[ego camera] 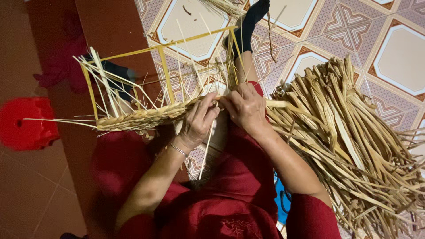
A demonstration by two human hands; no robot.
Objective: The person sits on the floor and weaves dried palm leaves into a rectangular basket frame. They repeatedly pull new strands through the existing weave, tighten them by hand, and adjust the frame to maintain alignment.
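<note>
A yellow wire frame (166,71) rests across my lap, with a braided band of dried straw (141,117) running along its lower bar. My left hand (199,117) pinches the straw at the right end of the braid; a thin bracelet circles its wrist. Right beside it, my right hand (245,106) grips the same strand of straw where it leaves the braid. Loose thin stalks (110,84) stick out from the frame's left side. I wear red clothes and dark socks (248,26).
A large heap of flat dried straw strips (354,132) lies on the patterned tile floor (398,57) to my right. A red plastic stool (24,121) stands at the left on a brown floor. Something blue (281,201) shows under my right arm.
</note>
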